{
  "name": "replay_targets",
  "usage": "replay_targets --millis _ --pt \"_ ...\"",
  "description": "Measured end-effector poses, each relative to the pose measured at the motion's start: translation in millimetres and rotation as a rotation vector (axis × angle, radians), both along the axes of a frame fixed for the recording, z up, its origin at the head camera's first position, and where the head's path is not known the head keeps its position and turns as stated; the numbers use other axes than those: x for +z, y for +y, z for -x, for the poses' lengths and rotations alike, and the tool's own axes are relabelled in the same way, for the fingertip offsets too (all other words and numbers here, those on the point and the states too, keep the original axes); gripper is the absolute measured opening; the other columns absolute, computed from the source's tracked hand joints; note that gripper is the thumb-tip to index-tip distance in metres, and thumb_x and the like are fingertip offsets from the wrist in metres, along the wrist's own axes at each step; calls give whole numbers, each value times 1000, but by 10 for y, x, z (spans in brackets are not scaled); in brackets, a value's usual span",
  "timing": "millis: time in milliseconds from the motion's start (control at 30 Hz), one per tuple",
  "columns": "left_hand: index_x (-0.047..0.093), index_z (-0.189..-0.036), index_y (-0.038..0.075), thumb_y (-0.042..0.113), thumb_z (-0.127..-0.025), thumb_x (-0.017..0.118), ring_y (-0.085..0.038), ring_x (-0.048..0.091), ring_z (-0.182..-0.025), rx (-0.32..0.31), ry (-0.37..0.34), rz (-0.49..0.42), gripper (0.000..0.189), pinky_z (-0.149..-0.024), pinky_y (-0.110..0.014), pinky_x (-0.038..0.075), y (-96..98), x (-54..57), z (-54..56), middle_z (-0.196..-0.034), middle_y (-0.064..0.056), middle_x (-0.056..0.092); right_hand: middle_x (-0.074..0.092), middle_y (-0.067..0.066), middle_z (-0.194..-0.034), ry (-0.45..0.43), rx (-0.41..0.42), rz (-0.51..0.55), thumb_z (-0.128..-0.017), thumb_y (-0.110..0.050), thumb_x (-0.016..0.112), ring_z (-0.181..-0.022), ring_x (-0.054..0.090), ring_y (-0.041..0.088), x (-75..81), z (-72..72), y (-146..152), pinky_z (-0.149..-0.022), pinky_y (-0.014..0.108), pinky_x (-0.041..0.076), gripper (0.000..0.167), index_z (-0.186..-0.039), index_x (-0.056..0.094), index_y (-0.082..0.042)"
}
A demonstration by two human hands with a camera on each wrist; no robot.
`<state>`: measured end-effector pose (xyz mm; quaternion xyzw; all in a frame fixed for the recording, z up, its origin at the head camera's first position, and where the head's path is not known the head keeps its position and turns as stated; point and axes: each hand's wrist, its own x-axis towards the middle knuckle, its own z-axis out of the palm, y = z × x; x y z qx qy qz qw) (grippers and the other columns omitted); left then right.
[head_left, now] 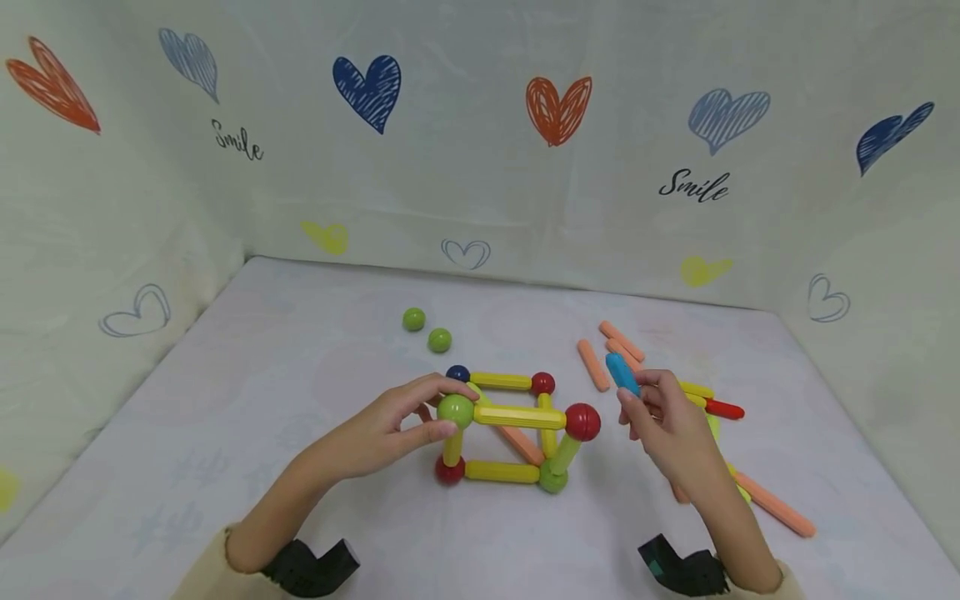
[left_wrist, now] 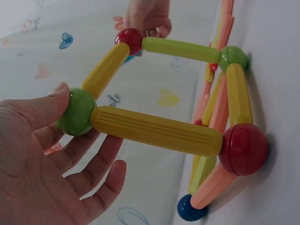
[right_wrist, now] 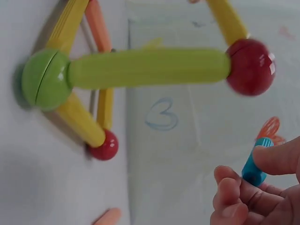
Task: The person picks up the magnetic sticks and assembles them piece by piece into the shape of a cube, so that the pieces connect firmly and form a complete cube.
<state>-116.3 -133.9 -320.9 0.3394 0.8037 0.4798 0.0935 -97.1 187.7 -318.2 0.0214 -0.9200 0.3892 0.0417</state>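
Observation:
In the middle of the table stands a frame of sticks and balls: yellow sticks (head_left: 519,416), a light green stick (right_wrist: 150,68), and red, green and blue balls. My left hand (head_left: 393,423) grips the green ball (head_left: 455,411) at its raised near-left corner, with thumb on one side and fingers on the other. A red ball (head_left: 582,422) ends the raised yellow stick on the right. To the right, apart from the frame, my right hand (head_left: 672,421) pinches a short blue stick (head_left: 622,373) between thumb and fingers, its upper end sticking out.
Two green balls (head_left: 439,340) lie behind the frame. Several orange sticks (head_left: 592,365) lie at the back right. More sticks, among them a red one (head_left: 725,409) and a long orange one (head_left: 776,505), spread beyond my right hand. A cloth wall (head_left: 480,192) with printed hearts closes the back.

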Motion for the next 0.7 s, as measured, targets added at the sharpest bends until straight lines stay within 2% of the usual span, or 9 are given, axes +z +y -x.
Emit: replay_targets --millis 167,267,367,533,633,700 --pt "51 -125 19 21 -93 57 -14 48 -100 -5 0 2 32 -85 -28 47 -2 3 -3 -118 4 56 62 3 -83 146 107 74 -94 -15 55 -64 55 10 180 -292 -203 -60 21 49 30 -118 41 -4" --pt "51 -125 20 22 -93 57 -14 48 -100 -2 -7 7 32 -85 -28 46 -1 2 -2 -119 5 56 63 -2 -83 132 210 99 -93 -13 56 -65 55 7 213 -427 -352 -60 20 49 25 -114 44 -7" --pt "51 -125 20 22 -93 57 -14 48 -100 -4 -5 7 32 -85 -28 47 2 0 -2 -118 5 56 60 -5 -84 22 326 106 -95 -19 54 -66 54 5 183 -505 -489 -59 19 47 24 -114 42 -11" --pt "51 -125 20 23 -93 56 -15 48 -101 -6 5 1 32 -85 -29 47 0 -2 -6 -118 5 56 55 -5 -80 -162 491 92 -97 -30 47 -64 49 3 14 -503 -677 -58 19 44 28 -117 40 -12" --pt "51 -125 20 23 -93 56 -14 48 -101 -3 11 3 32 -85 -29 46 -2 -3 -10 -119 6 56 54 -5 -78 -216 520 86 -98 -31 46 -64 48 3 -89 -457 -771 -59 19 43 30 -118 41 -9" --pt "51 -125 19 23 -94 55 -14 48 -100 -1 14 7 32 -85 -29 46 -3 -2 -11 -120 6 56 54 -4 -78 -265 505 100 -98 -30 46 -63 48 4 -129 -417 -825 -58 20 43 31 -118 40 -9"
